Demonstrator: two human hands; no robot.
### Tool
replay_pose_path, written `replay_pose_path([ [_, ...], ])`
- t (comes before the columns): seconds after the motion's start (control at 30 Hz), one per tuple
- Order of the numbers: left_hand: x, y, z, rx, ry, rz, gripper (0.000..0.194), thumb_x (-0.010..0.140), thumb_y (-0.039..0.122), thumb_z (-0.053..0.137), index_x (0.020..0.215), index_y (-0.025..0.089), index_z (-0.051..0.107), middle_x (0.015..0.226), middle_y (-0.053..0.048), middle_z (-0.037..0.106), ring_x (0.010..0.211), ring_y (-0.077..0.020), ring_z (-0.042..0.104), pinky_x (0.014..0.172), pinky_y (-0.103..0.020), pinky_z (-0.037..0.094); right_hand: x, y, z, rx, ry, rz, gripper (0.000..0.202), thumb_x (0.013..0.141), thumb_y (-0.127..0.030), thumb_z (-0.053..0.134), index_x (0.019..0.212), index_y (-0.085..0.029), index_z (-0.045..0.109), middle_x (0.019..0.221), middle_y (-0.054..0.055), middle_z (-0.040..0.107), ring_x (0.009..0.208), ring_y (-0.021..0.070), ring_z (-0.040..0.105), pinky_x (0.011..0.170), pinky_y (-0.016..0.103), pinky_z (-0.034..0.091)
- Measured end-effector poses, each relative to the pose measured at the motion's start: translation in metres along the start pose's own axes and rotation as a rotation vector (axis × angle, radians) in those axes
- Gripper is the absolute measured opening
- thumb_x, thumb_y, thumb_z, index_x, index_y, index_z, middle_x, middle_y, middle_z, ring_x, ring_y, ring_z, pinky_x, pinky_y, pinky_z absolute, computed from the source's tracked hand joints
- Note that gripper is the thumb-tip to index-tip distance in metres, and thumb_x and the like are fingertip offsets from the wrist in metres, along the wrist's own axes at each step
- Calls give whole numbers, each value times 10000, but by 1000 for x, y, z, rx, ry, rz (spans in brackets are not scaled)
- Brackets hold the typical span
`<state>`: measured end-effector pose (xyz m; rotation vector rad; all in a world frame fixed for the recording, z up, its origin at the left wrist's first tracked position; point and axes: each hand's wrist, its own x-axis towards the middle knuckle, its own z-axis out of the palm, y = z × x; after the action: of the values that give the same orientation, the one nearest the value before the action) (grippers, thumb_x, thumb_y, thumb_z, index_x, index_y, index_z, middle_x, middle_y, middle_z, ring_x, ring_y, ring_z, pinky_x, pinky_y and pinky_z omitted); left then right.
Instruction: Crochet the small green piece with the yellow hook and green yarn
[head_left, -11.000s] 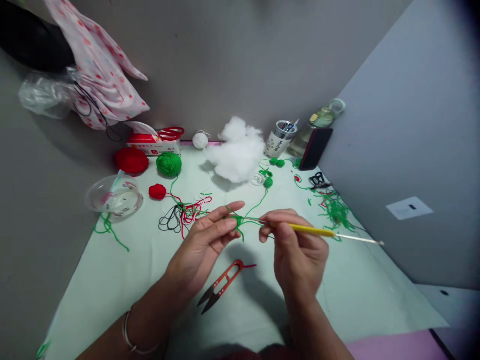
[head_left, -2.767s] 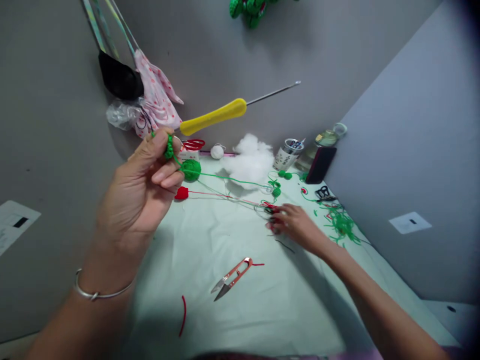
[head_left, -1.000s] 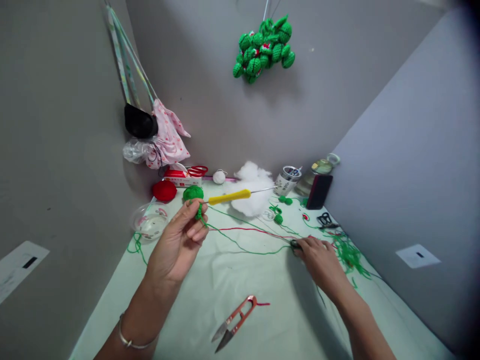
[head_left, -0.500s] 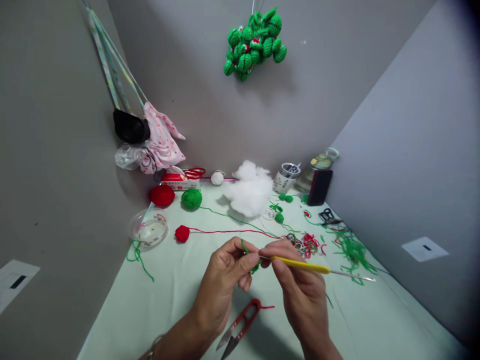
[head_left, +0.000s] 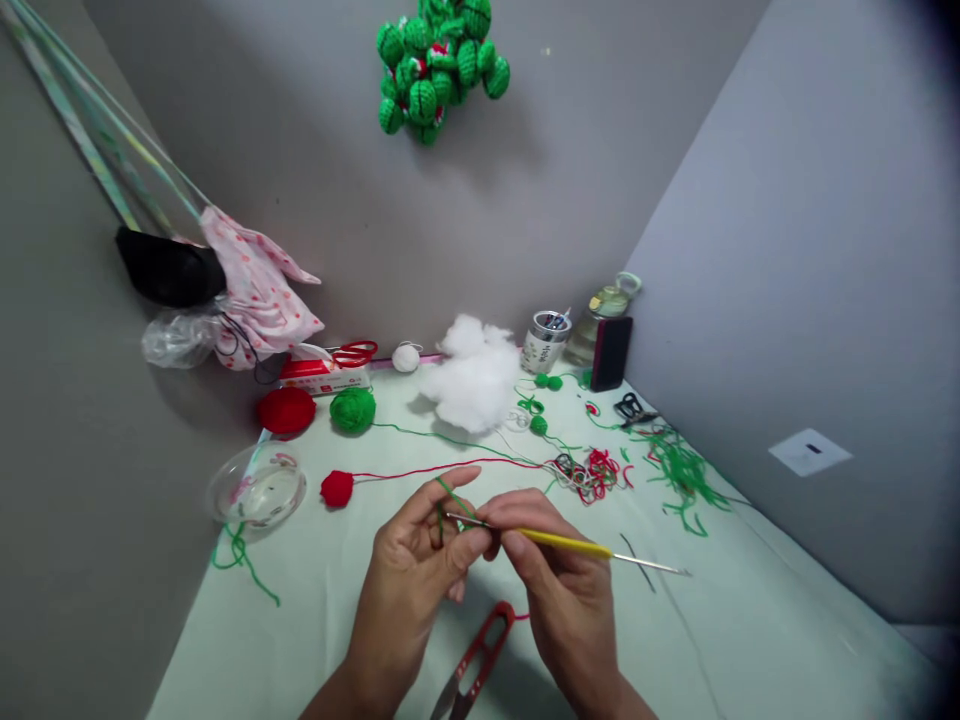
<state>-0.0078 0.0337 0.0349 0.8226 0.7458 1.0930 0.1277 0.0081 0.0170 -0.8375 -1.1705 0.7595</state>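
My right hand (head_left: 570, 590) is closed around the yellow handle of a crochet hook (head_left: 562, 543), whose thin metal tip points left toward my other hand. Green yarn (head_left: 454, 493) runs over the raised index finger of my left hand (head_left: 412, 570), and the hook's tip lies beside that strand. Thumb and fingers of the left hand pinch a small green crochet piece, mostly hidden behind them. Below the hands, red-handled thread snips (head_left: 480, 655) lie on the table, partly cut off by the lower edge of the view.
White stuffing (head_left: 472, 375) lies at the back, with a green yarn ball (head_left: 352, 410) and red yarn ball (head_left: 337, 489) to its left. A clear plastic bowl (head_left: 259, 490) stands at the left edge. Tangled red yarn (head_left: 600, 475) and green scraps (head_left: 686, 470) lie right. A phone (head_left: 612, 354) leans upright behind.
The view has shifted, so the surroundings sit further left. My left index finger has lifted, stretching the green yarn, and more of the hook's tip shows past the fingers.
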Motion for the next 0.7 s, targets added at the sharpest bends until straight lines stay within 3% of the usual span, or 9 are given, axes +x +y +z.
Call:
replay_pose_path([
  [0.17,3,1,0,-30,5,-19,457,782,267,919,1219,231,787,818,-12,718,669,-102,618,622,-190,535,-1,6,-5,110,50,136,143,989,-296,708,1058,-299,834,954,39,786,766,136,700,701,250,601],
  [0.27,4,-2,-1,-30,-15,-28,467,806,270,898,1252,243,762,855,-21,724,732,-135,660,595,-195,525,0,9,-6,188,92,241,129,960,-345,744,1018,-281,840,957,47,795,738,138,698,691,264,600],
  [0.33,3,-3,-2,-9,-23,-29,460,827,270,883,1266,249,747,847,-10,729,672,-110,639,578,-188,508,2,9,-5,208,110,282,129,935,-362,772,992,-270,842,955,52,797,735,144,698,693,278,601],
  [0.47,2,-3,-3,19,-44,-21,433,854,279,861,1267,248,736,802,12,728,546,-63,583,568,-188,491,2,6,-4,221,115,299,134,911,-373,797,977,-266,843,941,52,793,727,149,694,687,289,600],
  [0.7,2,0,0,-12,-42,-6,373,856,265,859,1215,239,760,794,29,699,525,-40,565,549,-172,475,2,6,-8,204,77,256,114,953,-341,754,1012,-291,838,950,32,777,743,129,679,699,257,583],
])
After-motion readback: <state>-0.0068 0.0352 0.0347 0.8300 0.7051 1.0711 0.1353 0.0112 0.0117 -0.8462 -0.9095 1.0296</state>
